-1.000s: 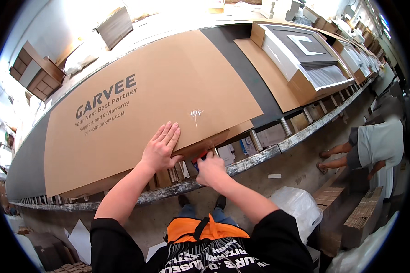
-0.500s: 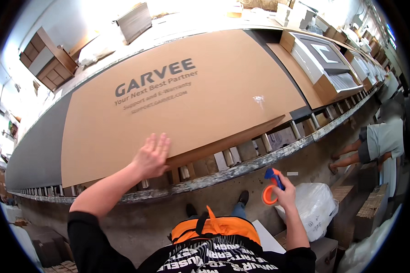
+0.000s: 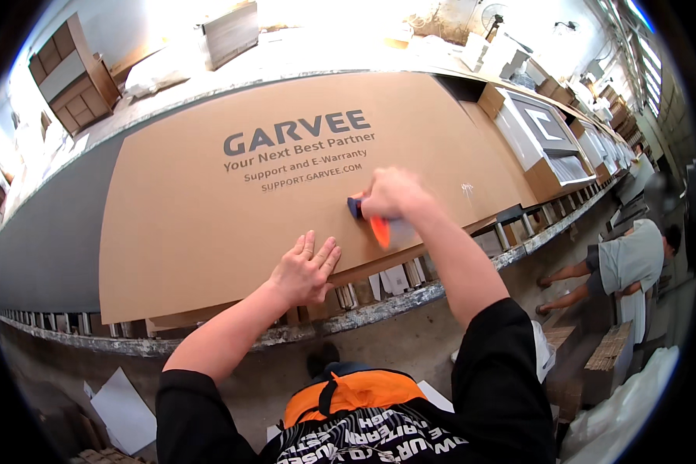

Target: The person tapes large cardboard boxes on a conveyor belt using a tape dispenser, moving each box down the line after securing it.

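From my head camera, my left hand (image 3: pixel 305 271) lies flat and spread near the front edge of the big cardboard sheet (image 3: pixel 209 209). My right hand (image 3: pixel 390 197) grips a blue-and-orange tool (image 3: pixel 370 220), probably a tape dispenser, on it. The sheet looks stiff, light, best pinned flat.

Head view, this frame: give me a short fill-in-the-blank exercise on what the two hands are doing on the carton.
1. The left hand lies flat, fingers spread, on the large flat ____ carton.
2. The right hand grips a tape dispenser whose handle is blue and ____.
3. The carton rests on a conveyor built of metal ____.
4. At the right edge, another person in a grey shirt is bent ____.

Missing words: cardboard; orange; rollers; over
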The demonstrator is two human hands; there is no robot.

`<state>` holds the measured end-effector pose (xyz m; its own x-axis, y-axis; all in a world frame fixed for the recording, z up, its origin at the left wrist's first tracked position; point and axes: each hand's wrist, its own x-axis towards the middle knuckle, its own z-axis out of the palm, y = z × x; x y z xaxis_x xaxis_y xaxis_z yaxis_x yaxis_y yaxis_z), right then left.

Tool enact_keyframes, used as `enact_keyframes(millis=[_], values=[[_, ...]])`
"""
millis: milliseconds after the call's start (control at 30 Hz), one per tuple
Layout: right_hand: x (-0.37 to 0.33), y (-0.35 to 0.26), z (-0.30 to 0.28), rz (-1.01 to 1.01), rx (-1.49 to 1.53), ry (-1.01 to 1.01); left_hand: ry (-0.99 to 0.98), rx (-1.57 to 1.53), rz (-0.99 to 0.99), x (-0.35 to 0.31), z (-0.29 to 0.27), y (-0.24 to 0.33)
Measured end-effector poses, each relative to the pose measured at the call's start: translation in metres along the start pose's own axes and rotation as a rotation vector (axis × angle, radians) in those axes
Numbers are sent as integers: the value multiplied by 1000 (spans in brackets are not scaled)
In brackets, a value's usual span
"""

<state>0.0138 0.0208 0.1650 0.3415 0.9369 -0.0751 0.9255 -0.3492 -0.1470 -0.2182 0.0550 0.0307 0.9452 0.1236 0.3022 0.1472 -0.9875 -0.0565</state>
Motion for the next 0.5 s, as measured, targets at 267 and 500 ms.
enact_keyframes(millis=[267, 500], values=[[-145, 36, 78, 26, -111, -483, -6, 24, -24, -9, -3, 0], [-112, 0, 102, -34, -112, -337, -10, -12, -26, -7, -11, 1]])
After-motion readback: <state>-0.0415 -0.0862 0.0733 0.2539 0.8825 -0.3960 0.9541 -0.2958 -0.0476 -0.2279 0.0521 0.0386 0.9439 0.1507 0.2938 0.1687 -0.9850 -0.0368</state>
